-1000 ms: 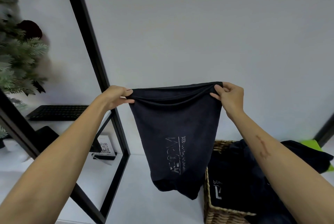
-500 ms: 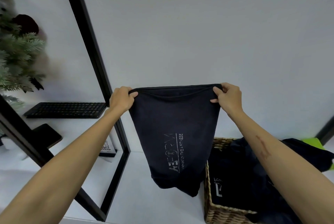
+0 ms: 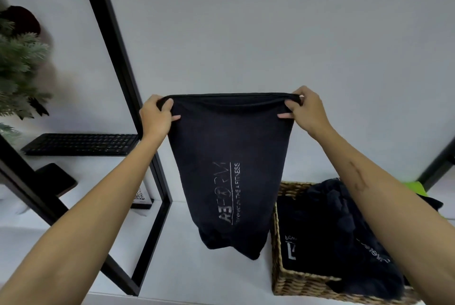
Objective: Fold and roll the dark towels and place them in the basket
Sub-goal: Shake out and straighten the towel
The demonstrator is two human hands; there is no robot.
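The left hand (image 3: 155, 117) and right hand (image 3: 306, 110) pinch the dark towel's (image 3: 231, 157) top corners; its mirrored print reads "FITNESS".

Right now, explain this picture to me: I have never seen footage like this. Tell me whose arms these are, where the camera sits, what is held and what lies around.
There is no machine here. A person wears a wide-angle camera on the head, looking forward and down, so the two bare arms reaching in are their own. The left hand and the right hand each pinch a top corner of a dark towel, which hangs in the air with pale lettering on it. Below, to the right, a wicker basket on the white surface holds more dark towels, loose, not rolled. To the left stand a black frame, a black keyboard and part of a small fir tree.
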